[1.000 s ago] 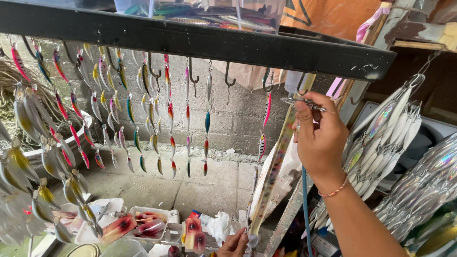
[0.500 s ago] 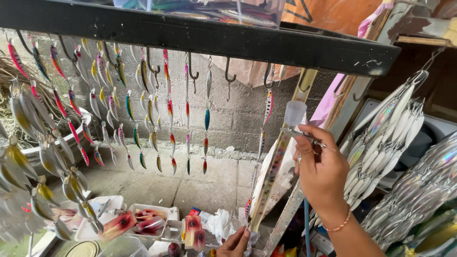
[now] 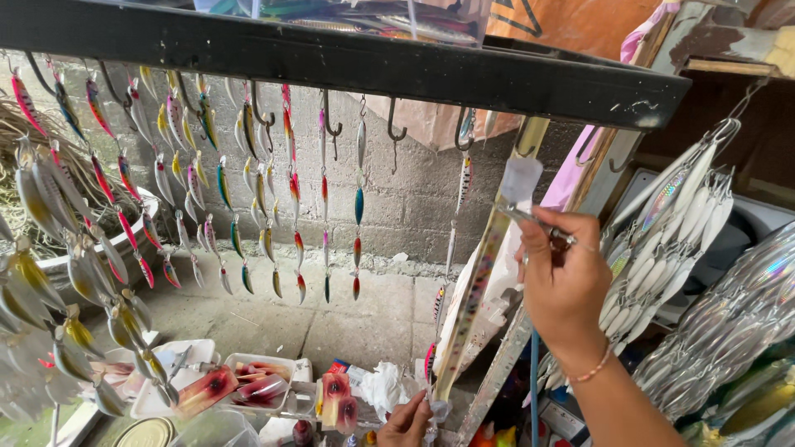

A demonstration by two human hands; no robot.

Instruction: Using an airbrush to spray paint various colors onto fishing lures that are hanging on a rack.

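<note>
My right hand (image 3: pixel 563 285) pinches the airbrush (image 3: pixel 530 217) against a long lure (image 3: pixel 476 298); left hand (image 3: pixel 406 420) grips its bottom end. Painted lures (image 3: pixel 290 190) already hang; this one's mid-coat, I'd judge.

We find soft, even daylight across the grey block wall (image 3: pixel 414 199) and the concrete floor (image 3: pixel 348 314), with no hard shadows. The black rack bar (image 3: pixel 348 58) overhead reads dark, nearly without detail. The silvery lures (image 3: pixel 671 240) at right carry bright sheen. Lures at the left edge (image 3: pixel 33 281) are blurred and stretched by lens distortion. The right hand (image 3: pixel 563 285) is reasonably sharp; the upper right corner lies in deep shade.
</note>
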